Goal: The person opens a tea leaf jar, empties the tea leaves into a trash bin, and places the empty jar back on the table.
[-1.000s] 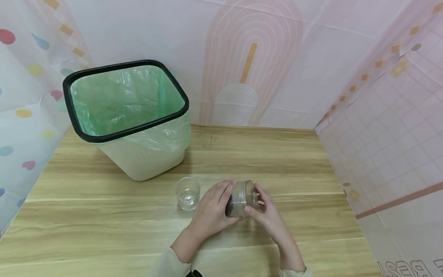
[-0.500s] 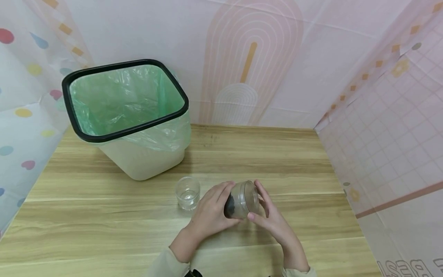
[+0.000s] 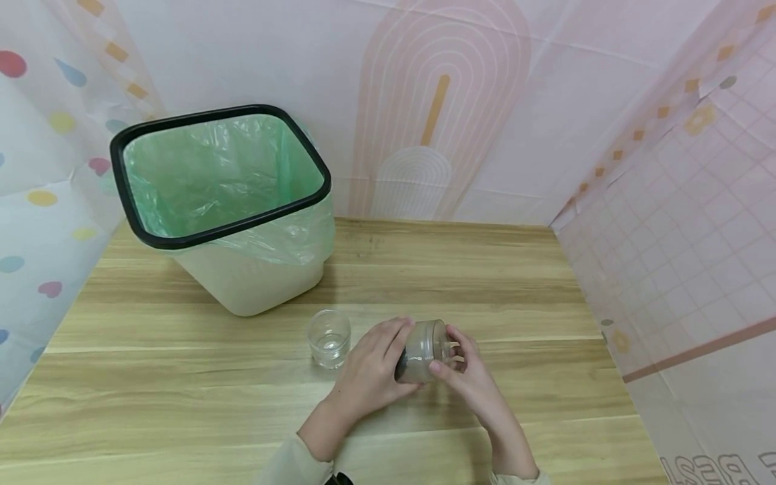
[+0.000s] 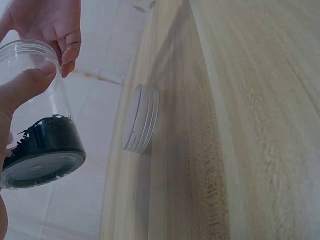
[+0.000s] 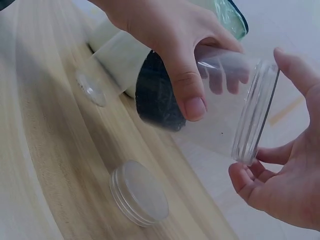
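A clear screw-top jar [image 3: 420, 351] is tipped on its side above the table, its mouth toward the right. Dark, dry shreds like tea leaves [image 4: 47, 135] lie at its bottom end. My left hand [image 3: 372, 367] grips the jar round its body, thumb on the near side. At the mouth, my right hand [image 3: 475, 380] is cupped with thumb and fingers spread to opposite sides of the rim, palm facing the opening. Whether anything lies in that palm is hidden. The jar's clear lid [image 5: 140, 192] rests on the table below, concealed in the head view.
A small clear glass [image 3: 329, 340] stands on the wooden table [image 3: 182, 391], just left of my left hand. Behind it, at the back left, is a cream bin [image 3: 261, 279] with a black rim and a green liner. Printed cloth walls [image 3: 291, 60] enclose the table.
Half a second ago the jar's mouth was turned more toward the head camera; now it points sideways again. Both hands have shifted slightly with it. Glass and bin stay put.
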